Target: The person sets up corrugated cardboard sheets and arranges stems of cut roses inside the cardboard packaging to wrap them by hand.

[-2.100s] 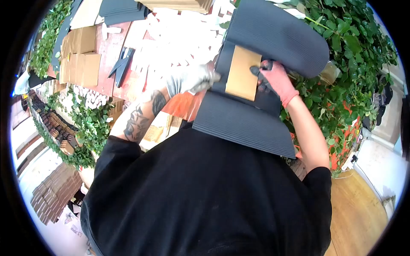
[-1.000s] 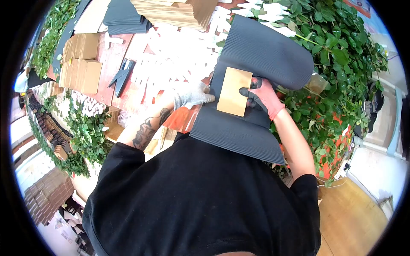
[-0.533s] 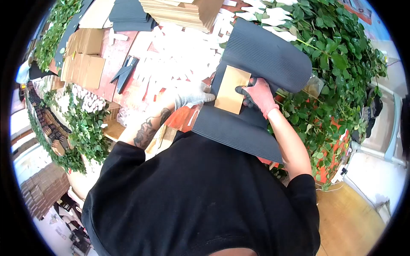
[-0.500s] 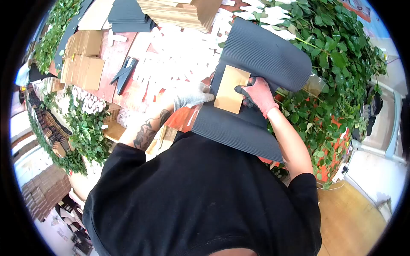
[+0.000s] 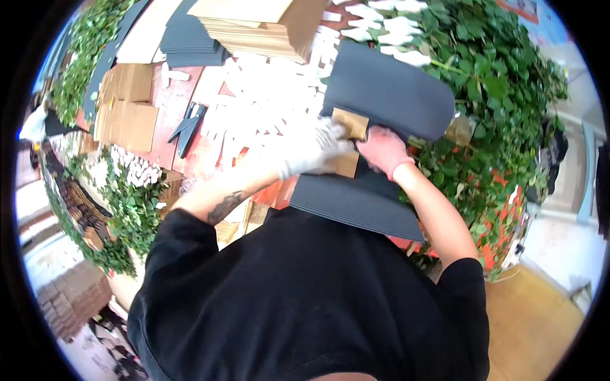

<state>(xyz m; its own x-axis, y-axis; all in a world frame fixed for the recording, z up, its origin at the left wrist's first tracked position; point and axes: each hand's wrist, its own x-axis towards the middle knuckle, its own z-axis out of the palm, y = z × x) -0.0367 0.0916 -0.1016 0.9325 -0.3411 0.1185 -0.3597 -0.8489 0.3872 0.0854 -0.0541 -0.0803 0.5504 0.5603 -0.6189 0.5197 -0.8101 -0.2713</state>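
Observation:
A black corrugated sheet (image 5: 387, 92) lies before me, its near part (image 5: 356, 206) folded up towards my body. On its middle rests a small brown cardboard piece (image 5: 351, 120). My left hand (image 5: 318, 149), in a whitish glove and slightly blurred, reaches across the cardboard from the left with fingers stretched and apart. In a pink glove with dark fingertips, my right hand (image 5: 385, 151) is closed at the cardboard's right edge; its fingers are mostly hidden beneath it.
White paper-like pieces (image 5: 254, 105) cover the red table, with a dark stapler-like tool (image 5: 187, 130) beside them. Stacks of cardboard (image 5: 254, 32) and black sheets (image 5: 190, 44) stand behind. Leafy stems (image 5: 502, 95) with white-wrapped heads (image 5: 400, 28) crowd the right.
My left hand has moved right, from the sheet's left edge onto the cardboard, covering its middle. My right hand has turned, its thumb no longer lying plainly on top of the cardboard.

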